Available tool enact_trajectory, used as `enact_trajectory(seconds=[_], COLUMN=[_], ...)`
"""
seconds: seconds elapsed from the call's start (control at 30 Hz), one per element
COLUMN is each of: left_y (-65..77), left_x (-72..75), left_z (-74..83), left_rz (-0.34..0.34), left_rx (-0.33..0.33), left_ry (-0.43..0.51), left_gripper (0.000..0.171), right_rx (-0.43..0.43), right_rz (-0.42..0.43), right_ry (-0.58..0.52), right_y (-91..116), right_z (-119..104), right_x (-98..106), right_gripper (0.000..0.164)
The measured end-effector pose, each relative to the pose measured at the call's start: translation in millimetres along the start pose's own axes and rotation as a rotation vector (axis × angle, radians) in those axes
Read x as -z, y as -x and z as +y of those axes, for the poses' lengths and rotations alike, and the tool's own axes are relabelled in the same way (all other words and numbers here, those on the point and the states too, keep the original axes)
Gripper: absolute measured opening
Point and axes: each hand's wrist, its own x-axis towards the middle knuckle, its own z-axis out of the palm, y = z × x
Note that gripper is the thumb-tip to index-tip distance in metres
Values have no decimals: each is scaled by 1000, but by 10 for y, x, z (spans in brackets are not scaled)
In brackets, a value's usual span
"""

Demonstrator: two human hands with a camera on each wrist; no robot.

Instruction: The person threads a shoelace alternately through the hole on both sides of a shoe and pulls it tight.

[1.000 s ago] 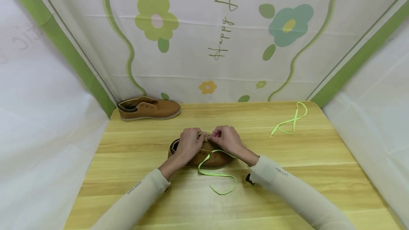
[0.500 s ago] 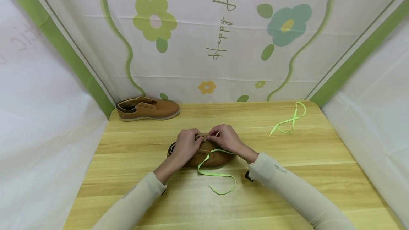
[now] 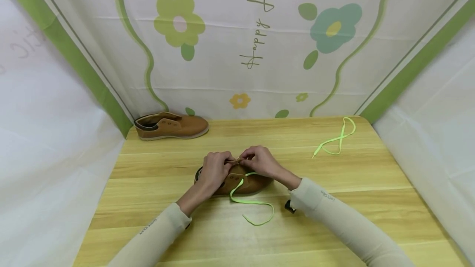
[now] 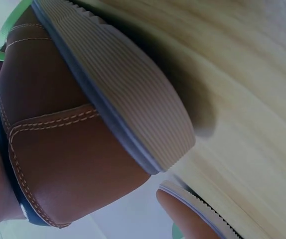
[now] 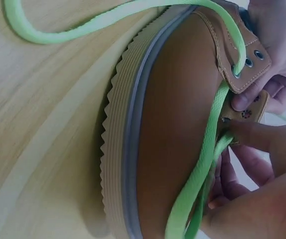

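A brown lace-up shoe (image 3: 256,185) stands on the table, toe to the right, between both hands. My left hand (image 3: 214,170) reaches over its opening and grips the far eyelet flap (image 5: 258,108) with thumb and fingers. Against that same flap, my right hand (image 3: 262,162) pinches a bright green shoelace (image 5: 195,179) by an eyelet; the lace's tip is hidden by the fingers. The lace passes through an eyelet of the near flap (image 5: 250,74), and its other end (image 3: 256,203) trails on the table. The left wrist view shows the shoe's heel (image 4: 73,172) and ridged sole (image 4: 128,84).
A second brown shoe (image 3: 185,127), without a lace, stands at the table's back left. Another green shoelace (image 3: 340,138) lies looped at the back right. A white printed curtain (image 3: 222,69) hangs behind the wooden table (image 3: 334,217), with white fabric at both sides.
The left hand has shifted slightly left and lower, and the far flap now looks thinner, turned more edge-on. The right hand has moved a little left toward it. The loose lace end lies still.
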Motion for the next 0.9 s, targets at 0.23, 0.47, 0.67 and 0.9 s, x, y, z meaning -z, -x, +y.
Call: enact_trajectory(seconds=[0.23,0.47,0.67,0.9], left_y=[13,36,43,36], left_x=[-3,2,10,13], left_z=[8,-4,6,6], left_rz=[37,44,40,43], left_rx=[-32,-15,-7,-16], left_ry=[-10,-1,-10,-26], left_gripper=[15,16,18,18], right_rx=[-61,-27,-4,-30], right_rz=[-73,-84,-32,-8], right_ry=[-110,-141,-145,-290], right_y=[3,-15,-27,-25], right_z=[39,87,98,89], right_x=[85,90,74,115], right_gripper=[16,11,5,7])
